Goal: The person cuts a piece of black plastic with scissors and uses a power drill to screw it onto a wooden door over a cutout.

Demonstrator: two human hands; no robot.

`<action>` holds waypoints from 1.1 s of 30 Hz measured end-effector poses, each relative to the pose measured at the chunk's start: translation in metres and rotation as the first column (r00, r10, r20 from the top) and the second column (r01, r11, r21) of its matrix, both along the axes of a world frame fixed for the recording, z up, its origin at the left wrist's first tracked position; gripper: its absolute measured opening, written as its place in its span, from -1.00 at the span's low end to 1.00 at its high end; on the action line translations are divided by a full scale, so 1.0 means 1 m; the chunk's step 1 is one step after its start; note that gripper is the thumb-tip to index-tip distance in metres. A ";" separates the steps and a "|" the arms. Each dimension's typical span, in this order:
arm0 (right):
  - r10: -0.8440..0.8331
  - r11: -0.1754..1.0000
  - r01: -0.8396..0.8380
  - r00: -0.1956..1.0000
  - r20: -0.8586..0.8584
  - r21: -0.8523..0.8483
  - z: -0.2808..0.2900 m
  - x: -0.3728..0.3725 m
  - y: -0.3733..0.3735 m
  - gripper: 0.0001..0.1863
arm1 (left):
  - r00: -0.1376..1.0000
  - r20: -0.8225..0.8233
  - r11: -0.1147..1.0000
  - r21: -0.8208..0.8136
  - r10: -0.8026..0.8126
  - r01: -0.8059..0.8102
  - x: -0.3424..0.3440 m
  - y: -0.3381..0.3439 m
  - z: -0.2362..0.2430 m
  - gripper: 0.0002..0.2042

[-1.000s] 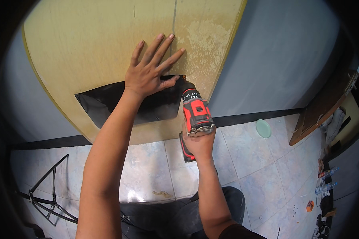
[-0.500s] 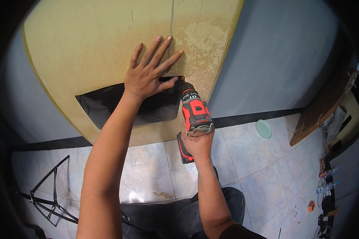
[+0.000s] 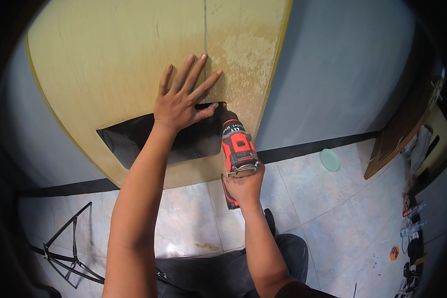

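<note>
My left hand [image 3: 179,103] lies with fingers spread on a worn yellowish wooden panel [image 3: 109,64]. Its thumb and heel press on the upper part of a black sheet [image 3: 193,144], which lies against the panel's lower end. In my right hand [image 3: 244,186] is a red and black cordless drill [image 3: 240,149], gripped round its handle. The drill's nose points at the sheet's upper right corner, close to my left thumb; a small orange glow shows there. The drill's tip and any screw under it are too small to make out.
A black bicycle frame [image 3: 67,253] lies on the tiled floor [image 3: 328,218] at the left. To the right are a pale green lid-like disc [image 3: 330,160], a brown wooden door or board [image 3: 407,134], plastic bottles [image 3: 413,228] and a small orange item [image 3: 394,253]. A blue-grey wall [image 3: 333,69] stands behind the panel.
The whole view has shifted slightly, so the panel and hands sit a little lower and further left. The drill stays at the sheet's corner, and my left hand keeps its place.
</note>
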State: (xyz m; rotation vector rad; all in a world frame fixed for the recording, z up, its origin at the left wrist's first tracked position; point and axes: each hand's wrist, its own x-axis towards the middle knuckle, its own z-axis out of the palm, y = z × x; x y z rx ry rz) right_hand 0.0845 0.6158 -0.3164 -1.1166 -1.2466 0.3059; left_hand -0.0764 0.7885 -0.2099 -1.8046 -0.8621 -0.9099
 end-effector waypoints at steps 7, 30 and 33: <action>-0.059 0.997 0.052 0.992 -0.111 -0.063 -0.046 0.016 -0.033 -0.80 | 1.000 -0.002 1.000 -0.001 -0.006 0.006 0.007 -0.003 0.003 -0.18; -0.102 0.987 0.002 0.777 -0.621 -0.159 -0.068 0.101 -0.102 -0.86 | 0.978 -0.205 0.999 -0.028 -0.044 0.039 -0.064 -0.020 -0.014 -0.08; -0.132 0.985 0.037 0.796 -0.591 -0.171 -0.066 0.100 -0.101 -0.87 | 0.995 -0.088 0.997 0.055 0.053 -0.048 -0.076 -0.036 -0.038 -0.11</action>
